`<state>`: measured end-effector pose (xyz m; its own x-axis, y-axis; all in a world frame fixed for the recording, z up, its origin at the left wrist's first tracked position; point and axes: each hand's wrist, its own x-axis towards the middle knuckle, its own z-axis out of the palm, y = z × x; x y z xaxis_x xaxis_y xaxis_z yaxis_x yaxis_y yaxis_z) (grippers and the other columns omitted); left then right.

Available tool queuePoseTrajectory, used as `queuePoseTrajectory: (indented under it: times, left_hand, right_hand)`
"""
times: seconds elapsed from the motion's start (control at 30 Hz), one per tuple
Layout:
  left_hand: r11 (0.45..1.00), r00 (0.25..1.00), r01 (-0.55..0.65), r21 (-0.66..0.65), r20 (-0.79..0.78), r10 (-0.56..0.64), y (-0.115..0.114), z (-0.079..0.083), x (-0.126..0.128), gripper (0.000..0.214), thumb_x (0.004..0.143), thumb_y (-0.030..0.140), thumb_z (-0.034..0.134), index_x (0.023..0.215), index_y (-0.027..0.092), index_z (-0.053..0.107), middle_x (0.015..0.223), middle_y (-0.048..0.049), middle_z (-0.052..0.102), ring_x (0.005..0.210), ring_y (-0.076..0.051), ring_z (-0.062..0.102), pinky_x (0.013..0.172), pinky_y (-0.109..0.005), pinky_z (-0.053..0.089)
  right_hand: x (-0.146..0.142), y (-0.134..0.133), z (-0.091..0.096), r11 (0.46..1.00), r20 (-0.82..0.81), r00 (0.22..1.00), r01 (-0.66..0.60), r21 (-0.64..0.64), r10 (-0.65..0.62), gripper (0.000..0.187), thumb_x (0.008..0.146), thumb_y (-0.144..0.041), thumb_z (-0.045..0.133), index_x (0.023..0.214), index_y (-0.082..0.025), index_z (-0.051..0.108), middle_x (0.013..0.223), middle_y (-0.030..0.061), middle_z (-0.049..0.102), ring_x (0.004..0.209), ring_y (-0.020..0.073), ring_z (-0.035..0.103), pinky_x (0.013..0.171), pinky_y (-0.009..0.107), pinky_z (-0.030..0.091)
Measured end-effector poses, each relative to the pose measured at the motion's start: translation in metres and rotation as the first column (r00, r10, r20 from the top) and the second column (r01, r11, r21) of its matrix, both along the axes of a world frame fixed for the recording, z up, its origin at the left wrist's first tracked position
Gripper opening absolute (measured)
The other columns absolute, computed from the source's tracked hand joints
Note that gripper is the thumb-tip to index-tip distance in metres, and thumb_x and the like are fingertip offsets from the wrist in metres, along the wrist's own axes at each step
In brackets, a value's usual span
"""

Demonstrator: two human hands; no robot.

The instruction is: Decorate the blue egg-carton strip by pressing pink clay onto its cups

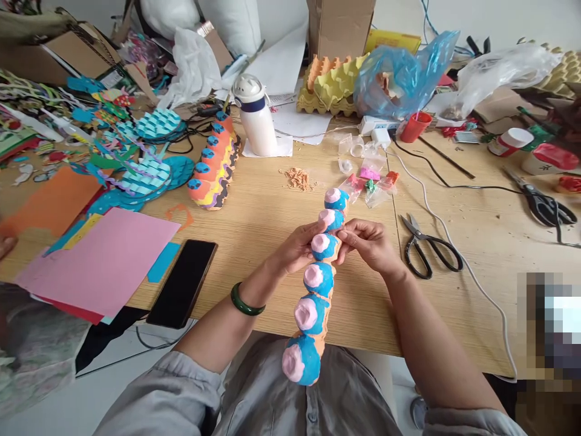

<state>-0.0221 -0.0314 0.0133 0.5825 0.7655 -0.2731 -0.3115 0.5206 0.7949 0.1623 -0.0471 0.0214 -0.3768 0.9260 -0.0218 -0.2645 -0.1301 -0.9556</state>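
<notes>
A strip of egg carton (pixel 321 280) runs lengthwise from over the table toward my body. Its several bumps are coated in blue with pale pink caps, and orange shows along the right edge. My left hand (pixel 302 245) is closed round its left side near the far end. On the opposite side, my right hand (pixel 367 242) pinches the strip's edge with thumb and forefinger. Whether a small bit of clay lies between those fingertips I cannot tell. Beyond the strip lie small bags of coloured clay (pixel 370 175), pink, green and red.
Black-handled scissors (pixel 429 245) lie right of my right hand, beside a white cable (pixel 447 224). A phone (pixel 182 283) and pink paper (pixel 104 260) are at left. Further back stand an orange painted egg-carton strip (pixel 215 163) and a white bottle (pixel 256 118). Orange shavings (pixel 299 178) lie mid-table.
</notes>
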Motion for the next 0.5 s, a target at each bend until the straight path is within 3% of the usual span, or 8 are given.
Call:
queuePoseTrajectory:
  times: [0.2,0.37,0.5]
  left_hand:
    - [1.0,0.998,-0.01,0.0,0.062,0.01,-0.001,0.002,0.0,0.053,0.07,0.067,0.08,0.066,0.019,0.056,0.051,0.0055,0.031,0.046,-0.007,0.024,0.047,-0.025,0.019]
    - [0.993,0.997,-0.069,0.1,0.041,0.065,-0.002,-0.002,-0.001,0.049,0.075,0.061,0.08,0.079,0.015,0.064,0.058,0.0056,0.039,0.048,-0.005,0.027,0.046,-0.023,0.017]
    - [0.993,0.999,-0.04,0.108,0.028,0.037,-0.002,-0.005,-0.002,0.052,0.073,0.063,0.081,0.084,0.015,0.066,0.059,0.0055,0.042,0.048,-0.005,0.03,0.046,-0.023,0.019]
  right_hand:
    - [-0.003,0.002,-0.007,1.0,-0.052,0.999,0.008,-0.017,-0.009,0.027,0.082,-0.041,0.083,0.086,-0.017,0.071,0.064,0.0006,0.077,0.053,0.0174,0.075,0.055,0.028,0.065]
    - [-0.005,0.002,-0.009,0.999,-0.04,0.998,0.047,-0.011,-0.048,0.026,0.08,-0.039,0.085,0.078,-0.017,0.071,0.063,-0.0019,0.074,0.049,0.0131,0.07,0.049,0.023,0.061]
    - [-0.005,0.001,-0.014,0.998,-0.055,0.997,0.056,0.009,-0.055,0.029,0.083,-0.043,0.082,0.075,-0.018,0.068,0.06,-0.0028,0.071,0.046,0.0123,0.068,0.046,0.022,0.059]
